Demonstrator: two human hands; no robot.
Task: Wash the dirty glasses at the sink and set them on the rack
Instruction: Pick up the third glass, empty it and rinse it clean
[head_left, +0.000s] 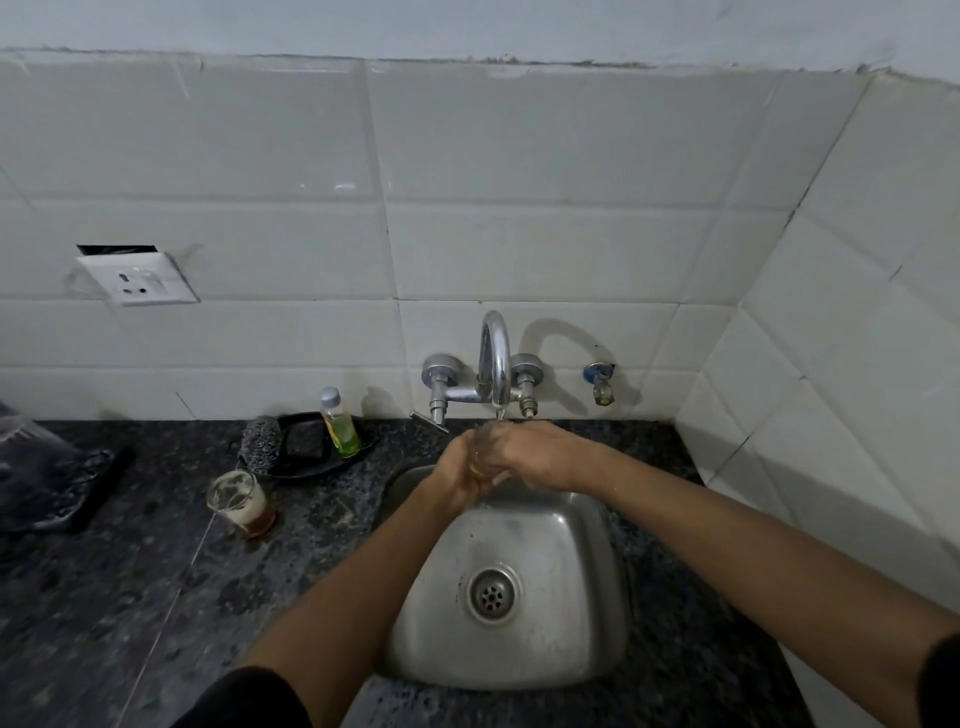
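At frame centre, we are gripping a wet, slippery, fragile glass (480, 460) with both hands' fingers (501, 475) curled round its sides under the tap (496, 364).

The one camera is sitting on the person's head, looking forward and down at the sink (511, 587) from close above. It is facing the tiled wall (519, 249), with the tap (496, 358) straight ahead.
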